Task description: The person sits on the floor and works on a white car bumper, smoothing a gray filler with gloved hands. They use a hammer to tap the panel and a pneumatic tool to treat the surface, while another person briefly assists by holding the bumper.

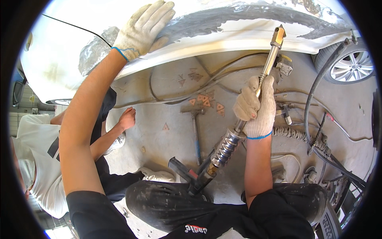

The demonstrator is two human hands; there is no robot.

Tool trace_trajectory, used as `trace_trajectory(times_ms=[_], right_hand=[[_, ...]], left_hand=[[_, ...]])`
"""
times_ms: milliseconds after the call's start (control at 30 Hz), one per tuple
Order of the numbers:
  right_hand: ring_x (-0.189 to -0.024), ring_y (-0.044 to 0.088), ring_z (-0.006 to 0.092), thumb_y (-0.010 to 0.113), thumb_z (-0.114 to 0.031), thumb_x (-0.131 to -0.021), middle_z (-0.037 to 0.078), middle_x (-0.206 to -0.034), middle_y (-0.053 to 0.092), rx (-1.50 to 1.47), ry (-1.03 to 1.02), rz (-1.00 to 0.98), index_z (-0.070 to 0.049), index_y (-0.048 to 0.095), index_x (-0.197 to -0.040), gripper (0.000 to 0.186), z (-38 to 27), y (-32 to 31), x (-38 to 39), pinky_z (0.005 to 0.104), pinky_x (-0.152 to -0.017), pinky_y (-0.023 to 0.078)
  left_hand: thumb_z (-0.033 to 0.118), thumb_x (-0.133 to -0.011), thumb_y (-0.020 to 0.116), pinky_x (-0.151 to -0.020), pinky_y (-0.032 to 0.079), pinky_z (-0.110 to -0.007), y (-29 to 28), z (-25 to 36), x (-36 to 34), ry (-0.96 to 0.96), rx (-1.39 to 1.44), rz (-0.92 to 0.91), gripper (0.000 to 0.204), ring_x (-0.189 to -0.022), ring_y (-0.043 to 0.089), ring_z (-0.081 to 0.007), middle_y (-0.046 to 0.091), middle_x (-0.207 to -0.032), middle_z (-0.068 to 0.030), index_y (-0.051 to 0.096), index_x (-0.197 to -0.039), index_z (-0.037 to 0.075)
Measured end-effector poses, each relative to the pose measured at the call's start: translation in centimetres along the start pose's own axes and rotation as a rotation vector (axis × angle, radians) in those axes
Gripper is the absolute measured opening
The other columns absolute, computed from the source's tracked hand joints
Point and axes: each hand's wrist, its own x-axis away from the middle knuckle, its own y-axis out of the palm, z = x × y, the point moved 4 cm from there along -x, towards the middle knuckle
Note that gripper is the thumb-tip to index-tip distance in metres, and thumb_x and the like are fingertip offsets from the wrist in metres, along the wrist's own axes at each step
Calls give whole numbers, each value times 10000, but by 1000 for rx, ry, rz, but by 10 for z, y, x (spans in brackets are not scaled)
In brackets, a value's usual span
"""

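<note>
My left hand (pixel 145 30), in a white knit glove with a blue cuff, lies with fingers stretched out against the white car panel (pixel 254 34). Beside it runs a long sanded grey patch (pixel 207 20). A slide hammer dent puller (pixel 227 148) slants across the middle, its brass-coloured tip (pixel 279 35) pointing up at the panel's lower part. Gloved the same way, my right hand (pixel 256 107) has its fingers wrapped round the shaft. The ribbed chrome weight is below that hand, and the black handle is down by my knee. Whether the tip touches the panel, I cannot tell.
At left another person in a white shirt (pixel 38 159) crouches, a bare hand (pixel 127 118) near my left arm. A hammer (pixel 196 135) and several triangular pieces (pixel 205 99) lie on the floor. Hoses (pixel 312 99) run at right near the car wheel (pixel 352 67).
</note>
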Motion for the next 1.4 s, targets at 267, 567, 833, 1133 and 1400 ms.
trace_trajectory(times_ms=[267,567,833,1133,1400], right_hand=[[-378,217,61,402,-563,-1044,-68,-513,283,109,1,164,-154,495,-855,460,2,16,1,245,-357,170],[-396,241,76,427,-524,-1049,-58,-511,300,261,80,195,-135,453,-816,454,25,78,-9,255,-387,195],[-385,274,70,474,-552,-1027,-54,-506,360,75,-195,-10,-142,489,-757,491,-14,114,-14,260,-360,211],[-412,342,77,333,-467,-1083,-33,-610,398,-119,-235,-403,-134,403,-897,388,-112,93,0,239,-343,281],[-479,494,116,276,-508,-1068,11,-689,498,-104,-169,-118,-67,456,-1114,478,-182,81,27,289,-346,411]], left_hand=[[339,-858,694,-1095,411,-454,-53,106,59,-380,395,-662,774,-1338,473,-377,465,-1469,-205,369,-1477,5],[180,-637,771,-937,487,-426,-181,242,158,-56,1042,-941,717,-1082,622,-315,619,-1170,-145,498,-1277,3],[256,-727,792,-978,467,-487,-150,204,199,-229,766,-436,595,-1123,593,-308,571,-1242,-108,544,-1246,105],[221,-777,682,-925,508,-484,-129,242,111,-89,1163,-97,367,-1040,644,-314,646,-1061,-100,603,-1104,74],[179,-740,687,-911,485,-509,-250,259,77,-383,1556,-336,380,-1016,647,-330,659,-1050,-111,635,-1093,49]])
